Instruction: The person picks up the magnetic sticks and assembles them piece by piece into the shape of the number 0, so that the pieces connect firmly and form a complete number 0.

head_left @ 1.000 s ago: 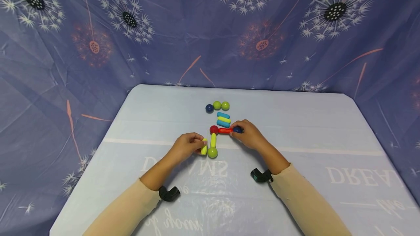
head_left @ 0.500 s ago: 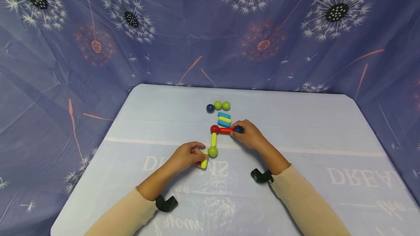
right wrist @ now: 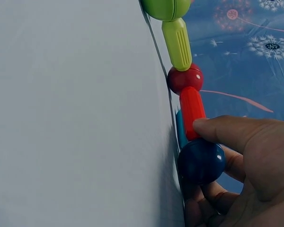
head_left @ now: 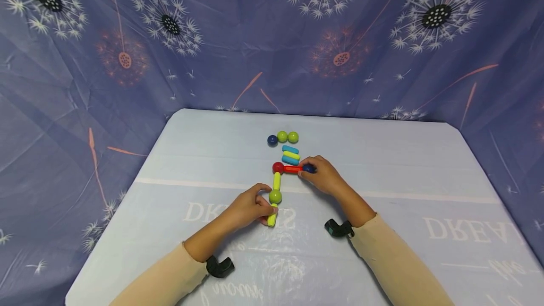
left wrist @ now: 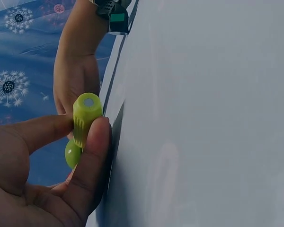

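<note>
My left hand [head_left: 250, 208] pinches a yellow-green magnetic rod [left wrist: 85, 116] between thumb and forefinger, a grey disc showing at its near end. The rod's far end meets a green ball [head_left: 275, 196] in the head view. From that ball a second yellow rod [right wrist: 177, 45] runs to a red ball [right wrist: 185, 79]. A red rod [right wrist: 193, 111] leads off from the red ball at an angle, ending at a dark blue ball [right wrist: 201, 161]. My right hand [head_left: 321, 174] grips this end, thumb on the red rod and fingers around the blue ball.
Behind the joined pieces lie two blue rods [head_left: 290, 160] with a yellow rod [head_left: 291, 155] between them. Farther back are a dark blue ball [head_left: 272, 140] and two green balls [head_left: 282, 136] in a row. A dandelion-print cloth [head_left: 238, 37] hangs behind the white table [head_left: 382, 155].
My left hand has brought its yellow-green rod toward me, then right, from beside the standing chain to the near side of the green ball. The right hand has stayed put.
</note>
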### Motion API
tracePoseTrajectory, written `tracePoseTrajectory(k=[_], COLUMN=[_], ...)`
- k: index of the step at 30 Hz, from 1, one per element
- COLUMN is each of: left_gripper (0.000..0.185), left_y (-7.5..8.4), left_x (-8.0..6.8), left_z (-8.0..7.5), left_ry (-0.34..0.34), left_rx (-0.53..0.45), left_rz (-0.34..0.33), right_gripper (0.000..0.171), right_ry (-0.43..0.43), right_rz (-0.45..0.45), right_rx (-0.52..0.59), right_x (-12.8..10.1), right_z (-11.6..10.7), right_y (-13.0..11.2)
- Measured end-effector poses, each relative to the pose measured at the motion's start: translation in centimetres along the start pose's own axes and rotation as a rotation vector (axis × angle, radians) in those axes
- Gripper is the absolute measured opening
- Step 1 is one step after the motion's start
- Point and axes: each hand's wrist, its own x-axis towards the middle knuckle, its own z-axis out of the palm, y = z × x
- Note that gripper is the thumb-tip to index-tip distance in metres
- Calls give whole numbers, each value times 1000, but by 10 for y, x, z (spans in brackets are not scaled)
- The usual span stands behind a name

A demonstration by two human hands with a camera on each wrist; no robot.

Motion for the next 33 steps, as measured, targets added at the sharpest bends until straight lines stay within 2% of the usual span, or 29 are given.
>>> tracePoseTrajectory(k=[11, 21, 24, 29, 33], left_gripper=[54, 41, 40, 34, 30], left_y=[-4, -6, -8, -11, -14], left_x=[6, 7, 8, 9, 12], left_z=[7, 9, 9, 8, 8], left_ry=[13, 57, 93, 178, 214], left_rx=[-27, -39, -26, 58, 90], left_rz=[-7, 12, 39, 107, 134], right_gripper=[25, 26, 25, 25, 25], right_ry=[1, 0, 4, 12, 14], right_rz=[1, -13, -22, -31, -26], right_rx=[7, 5, 6, 14, 30], right_x=[-1, -1, -1, -1, -1], right_z=[1, 1, 1, 1, 1], right_y=[2, 6, 6, 6, 4])
